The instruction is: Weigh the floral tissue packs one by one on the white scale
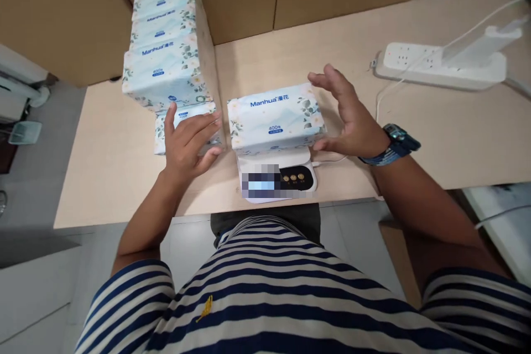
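Observation:
A floral pack of tissues [274, 116] lies on a small white digital scale [274, 159], whose lit display is blurred out. Around the pack's right end is my right hand [342, 110], thumb and fingers spread apart; whether the fingertips touch the wrapper is hard to tell. My left hand [188, 141] is open beside the lower tissue pack [160, 135] on the left, its fingers in front of that pack. Above it rises a stack of matching tissue packs [161, 72]. A gap separates my left hand from the pack on the scale.
A white power strip [440, 69] with a plugged-in adapter and cables sits at the right of the wooden table [124, 191]. Brown cardboard boxes [244, 0] line the back. A thin white cable [332, 162] runs from the scale to the right.

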`<state>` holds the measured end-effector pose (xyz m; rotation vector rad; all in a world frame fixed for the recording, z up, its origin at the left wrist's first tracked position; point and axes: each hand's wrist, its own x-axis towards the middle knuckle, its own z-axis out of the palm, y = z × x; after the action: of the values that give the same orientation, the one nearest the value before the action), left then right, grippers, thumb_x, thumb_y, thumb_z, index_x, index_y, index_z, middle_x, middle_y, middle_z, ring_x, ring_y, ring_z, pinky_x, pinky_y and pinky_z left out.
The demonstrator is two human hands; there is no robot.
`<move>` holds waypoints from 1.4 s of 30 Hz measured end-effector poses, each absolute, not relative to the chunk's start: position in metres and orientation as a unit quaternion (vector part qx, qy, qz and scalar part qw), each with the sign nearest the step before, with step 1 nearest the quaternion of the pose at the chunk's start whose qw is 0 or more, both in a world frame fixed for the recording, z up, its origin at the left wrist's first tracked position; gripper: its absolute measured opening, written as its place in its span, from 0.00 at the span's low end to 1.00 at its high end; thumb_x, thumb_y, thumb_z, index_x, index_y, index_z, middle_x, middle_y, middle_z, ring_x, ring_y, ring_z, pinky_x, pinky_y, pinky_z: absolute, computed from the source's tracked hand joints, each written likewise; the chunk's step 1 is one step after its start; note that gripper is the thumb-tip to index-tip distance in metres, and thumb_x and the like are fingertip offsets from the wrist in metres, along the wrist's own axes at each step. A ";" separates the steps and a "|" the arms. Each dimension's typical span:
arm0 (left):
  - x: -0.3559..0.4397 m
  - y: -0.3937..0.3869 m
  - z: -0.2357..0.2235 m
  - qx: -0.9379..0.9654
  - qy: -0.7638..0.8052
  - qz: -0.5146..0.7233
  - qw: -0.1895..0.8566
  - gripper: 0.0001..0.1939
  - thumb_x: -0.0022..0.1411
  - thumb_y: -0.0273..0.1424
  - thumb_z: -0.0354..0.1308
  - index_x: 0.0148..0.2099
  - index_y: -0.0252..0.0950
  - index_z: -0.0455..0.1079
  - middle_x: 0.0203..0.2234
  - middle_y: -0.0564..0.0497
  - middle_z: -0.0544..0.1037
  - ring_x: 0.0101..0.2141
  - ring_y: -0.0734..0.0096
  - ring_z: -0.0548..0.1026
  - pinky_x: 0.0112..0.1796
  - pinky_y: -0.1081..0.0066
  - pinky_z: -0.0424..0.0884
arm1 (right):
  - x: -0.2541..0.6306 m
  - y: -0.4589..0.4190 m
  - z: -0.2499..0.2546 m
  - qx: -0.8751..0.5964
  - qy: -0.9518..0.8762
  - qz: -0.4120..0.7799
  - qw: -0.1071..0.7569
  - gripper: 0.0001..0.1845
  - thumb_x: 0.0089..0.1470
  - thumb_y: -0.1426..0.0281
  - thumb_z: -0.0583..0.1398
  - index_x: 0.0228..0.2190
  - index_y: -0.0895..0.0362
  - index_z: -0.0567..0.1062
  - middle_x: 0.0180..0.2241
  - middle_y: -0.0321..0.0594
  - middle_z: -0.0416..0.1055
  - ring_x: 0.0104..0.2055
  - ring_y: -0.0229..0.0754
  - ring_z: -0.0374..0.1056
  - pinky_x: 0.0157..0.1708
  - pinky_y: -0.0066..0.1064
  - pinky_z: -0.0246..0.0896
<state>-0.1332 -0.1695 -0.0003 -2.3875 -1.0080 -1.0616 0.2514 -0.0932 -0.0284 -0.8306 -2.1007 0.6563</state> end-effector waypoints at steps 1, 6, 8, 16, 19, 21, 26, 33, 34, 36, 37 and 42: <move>-0.133 -0.169 0.000 -0.838 -0.355 -0.376 0.173 0.23 0.79 0.47 0.52 0.70 0.50 0.70 0.58 0.49 0.86 0.53 0.57 0.86 0.76 0.45 0.54 | 0.250 -0.092 -0.028 -0.324 -0.827 0.256 0.381 0.78 0.30 0.22 0.69 0.76 0.37 0.53 0.76 0.44 0.62 0.78 0.74 0.58 0.80 0.75 0.31; -0.133 -0.166 0.001 -0.837 -0.361 -0.364 0.194 0.27 0.80 0.52 0.43 0.67 0.50 0.72 0.56 0.49 0.87 0.50 0.60 0.87 0.73 0.47 0.63 | 0.246 -0.089 -0.030 -0.317 -0.835 0.252 0.374 0.77 0.35 0.25 0.70 0.76 0.42 0.52 0.77 0.48 0.61 0.77 0.74 0.59 0.78 0.78 0.32; -0.132 -0.167 0.001 -0.836 -0.365 -0.361 0.192 0.30 0.81 0.53 0.37 0.68 0.50 0.72 0.57 0.50 0.86 0.52 0.62 0.87 0.73 0.49 0.63 | 0.245 -0.088 -0.032 -0.309 -0.837 0.252 0.376 0.74 0.40 0.26 0.69 0.77 0.45 0.53 0.77 0.49 0.60 0.77 0.73 0.59 0.79 0.77 0.32; -0.134 -0.171 0.006 -0.844 -0.375 -0.348 0.163 0.31 0.81 0.54 0.34 0.70 0.53 0.70 0.59 0.52 0.86 0.55 0.69 0.86 0.76 0.58 0.58 | 0.244 -0.083 -0.037 -0.324 -0.819 0.289 0.375 0.70 0.42 0.26 0.69 0.75 0.47 0.59 0.75 0.46 0.63 0.76 0.71 0.61 0.78 0.72 0.42; -0.134 -0.172 0.006 -0.845 -0.388 -0.325 0.172 0.31 0.81 0.54 0.32 0.71 0.55 0.67 0.59 0.52 0.86 0.55 0.68 0.85 0.76 0.55 0.59 | 0.244 -0.081 -0.038 -0.323 -0.820 0.287 0.375 0.73 0.39 0.27 0.70 0.75 0.49 0.59 0.76 0.50 0.62 0.75 0.73 0.62 0.77 0.75 0.42; -0.134 -0.172 0.006 -0.842 -0.396 -0.320 0.176 0.31 0.81 0.54 0.32 0.73 0.56 0.64 0.58 0.51 0.86 0.55 0.67 0.85 0.75 0.53 0.61 | 0.244 -0.081 -0.039 -0.318 -0.824 0.287 0.372 0.73 0.39 0.27 0.70 0.75 0.48 0.59 0.76 0.50 0.61 0.75 0.73 0.62 0.77 0.76 0.41; -0.132 -0.172 0.000 -0.821 -0.370 -0.395 0.181 0.31 0.79 0.54 0.44 0.77 0.53 0.56 0.56 0.46 0.85 0.54 0.58 0.86 0.66 0.49 0.71 | 0.245 -0.079 -0.042 -0.309 -0.829 0.288 0.366 0.76 0.36 0.27 0.72 0.77 0.48 0.56 0.77 0.48 0.60 0.76 0.74 0.61 0.77 0.74 0.42; -0.128 -0.181 -0.021 -0.826 -0.349 -0.437 0.072 0.42 0.70 0.61 0.55 0.79 0.66 0.43 0.73 0.45 0.66 0.65 0.44 0.77 0.54 0.46 0.83 | 0.243 -0.080 -0.040 -0.314 -0.813 0.298 0.390 0.74 0.36 0.26 0.70 0.74 0.49 0.61 0.74 0.48 0.65 0.75 0.71 0.63 0.77 0.69 0.49; -0.127 -0.182 -0.022 -0.828 -0.352 -0.431 0.061 0.43 0.70 0.60 0.56 0.79 0.67 0.42 0.74 0.46 0.64 0.65 0.43 0.77 0.50 0.49 0.86 | 0.243 -0.080 -0.039 -0.317 -0.805 0.308 0.396 0.73 0.35 0.26 0.71 0.74 0.49 0.63 0.73 0.48 0.66 0.75 0.71 0.63 0.77 0.69 0.49; -0.122 -0.185 -0.022 -0.827 -0.363 -0.424 0.067 0.43 0.70 0.59 0.57 0.79 0.69 0.41 0.75 0.46 0.60 0.62 0.44 0.79 0.42 0.56 0.88 | 0.241 -0.081 -0.038 -0.317 -0.796 0.322 0.402 0.73 0.34 0.26 0.72 0.73 0.49 0.65 0.73 0.49 0.66 0.75 0.74 0.63 0.76 0.71 0.47; -0.120 -0.185 -0.021 -0.824 -0.364 -0.427 0.074 0.43 0.70 0.59 0.57 0.79 0.69 0.41 0.75 0.45 0.59 0.60 0.45 0.81 0.39 0.59 0.89 | 0.241 -0.082 -0.037 -0.317 -0.793 0.327 0.404 0.73 0.33 0.26 0.72 0.72 0.50 0.65 0.73 0.50 0.66 0.75 0.75 0.63 0.76 0.72 0.46; -0.114 -0.186 -0.019 -0.814 -0.378 -0.434 0.072 0.45 0.69 0.57 0.61 0.79 0.68 0.42 0.77 0.45 0.54 0.62 0.41 0.79 0.35 0.61 0.89 | 0.238 -0.084 -0.033 -0.323 -0.772 0.349 0.422 0.69 0.35 0.28 0.73 0.70 0.49 0.68 0.72 0.52 0.68 0.75 0.76 0.62 0.76 0.75 0.44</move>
<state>-0.1136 -0.1858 -0.0189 -2.4469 -1.1364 -1.3041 0.2383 -0.0841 -0.0335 -0.8079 -1.9337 0.8750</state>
